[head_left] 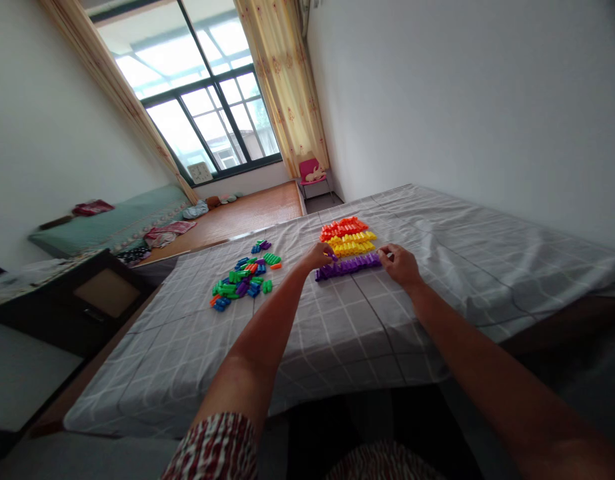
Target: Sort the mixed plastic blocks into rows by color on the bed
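Rows of small plastic pieces lie on the grey checked cloth: orange-red (343, 229) at the back, yellow (351, 245) in the middle, purple (350, 267) nearest me. My left hand (319, 257) is closed on a purple piece above the left end of the purple row. At the row's right end, my right hand (398, 263) has its thumb and fingers pressed together against the last purple pieces. To the left lies a loose pile of green, blue, purple and orange pieces (245, 277).
The cloth-covered table (327, 340) slopes across the view. Behind it are a low wooden platform (257, 212), a pink chair (310, 170) with a soft toy, and a window. A dark cabinet (87, 307) stands at the left, a white wall at the right.
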The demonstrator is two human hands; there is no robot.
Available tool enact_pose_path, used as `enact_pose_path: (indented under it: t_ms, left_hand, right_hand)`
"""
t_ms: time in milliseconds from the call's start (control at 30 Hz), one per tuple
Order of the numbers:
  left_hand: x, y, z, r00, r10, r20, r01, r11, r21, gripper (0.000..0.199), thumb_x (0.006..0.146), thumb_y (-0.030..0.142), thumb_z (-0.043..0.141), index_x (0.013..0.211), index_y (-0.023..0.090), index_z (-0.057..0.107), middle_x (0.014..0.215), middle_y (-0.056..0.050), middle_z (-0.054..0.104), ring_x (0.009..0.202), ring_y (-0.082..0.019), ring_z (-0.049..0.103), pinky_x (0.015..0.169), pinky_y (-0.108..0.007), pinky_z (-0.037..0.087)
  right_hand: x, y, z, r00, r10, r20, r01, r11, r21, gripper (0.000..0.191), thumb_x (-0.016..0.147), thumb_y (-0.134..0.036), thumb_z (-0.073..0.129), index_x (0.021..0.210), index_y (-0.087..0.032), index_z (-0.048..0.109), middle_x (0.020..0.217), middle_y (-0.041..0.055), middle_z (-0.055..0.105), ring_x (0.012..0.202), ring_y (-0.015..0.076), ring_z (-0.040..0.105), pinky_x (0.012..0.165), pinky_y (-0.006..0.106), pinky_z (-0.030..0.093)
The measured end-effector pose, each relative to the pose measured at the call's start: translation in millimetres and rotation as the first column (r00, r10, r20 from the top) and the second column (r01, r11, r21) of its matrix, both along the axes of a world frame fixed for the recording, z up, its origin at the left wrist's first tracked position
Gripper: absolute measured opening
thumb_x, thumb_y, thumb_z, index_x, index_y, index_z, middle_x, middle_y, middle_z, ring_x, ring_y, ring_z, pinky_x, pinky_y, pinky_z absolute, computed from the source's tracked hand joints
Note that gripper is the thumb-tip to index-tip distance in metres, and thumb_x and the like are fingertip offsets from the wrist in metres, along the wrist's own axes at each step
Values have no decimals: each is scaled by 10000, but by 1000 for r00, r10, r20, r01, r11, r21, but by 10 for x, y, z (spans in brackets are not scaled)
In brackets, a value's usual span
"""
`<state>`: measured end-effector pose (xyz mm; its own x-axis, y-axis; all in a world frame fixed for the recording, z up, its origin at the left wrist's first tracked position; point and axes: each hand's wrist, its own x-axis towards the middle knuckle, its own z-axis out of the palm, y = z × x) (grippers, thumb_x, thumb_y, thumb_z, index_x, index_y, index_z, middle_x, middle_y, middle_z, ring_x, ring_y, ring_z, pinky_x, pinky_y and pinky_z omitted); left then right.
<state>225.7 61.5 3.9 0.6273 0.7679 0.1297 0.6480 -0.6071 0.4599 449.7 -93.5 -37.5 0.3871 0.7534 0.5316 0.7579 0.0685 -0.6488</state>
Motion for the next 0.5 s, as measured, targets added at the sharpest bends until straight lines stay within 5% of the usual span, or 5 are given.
enact_pose_path:
  t_ms: [267, 500]
  left_hand:
    - [21, -200, 101, 961, -252, 110, 257, 966, -34, 291, 662, 122, 657, 951, 129, 690, 946, -44, 688, 847, -150, 634, 799, -276, 533]
    - [-9, -342, 88, 960, -274, 62, 279, 957, -82, 373, 684, 186, 684, 1056, 158, 676, 1037, -53, 694, 941, -193, 648, 845, -312, 536]
  right_hand:
    - [-12, -14, 10, 1000, 9, -1, -9, 1000, 1, 224, 847, -334, 509, 845, -187, 677, 828, 46, 704, 596, 145, 603, 664, 282, 443]
    - [-4, -10, -5, 1000, 18, -8, -18, 1000, -14, 236, 847, -349, 508, 849, -190, 683, 833, 46, 710, 601, 145, 605, 655, 277, 442]
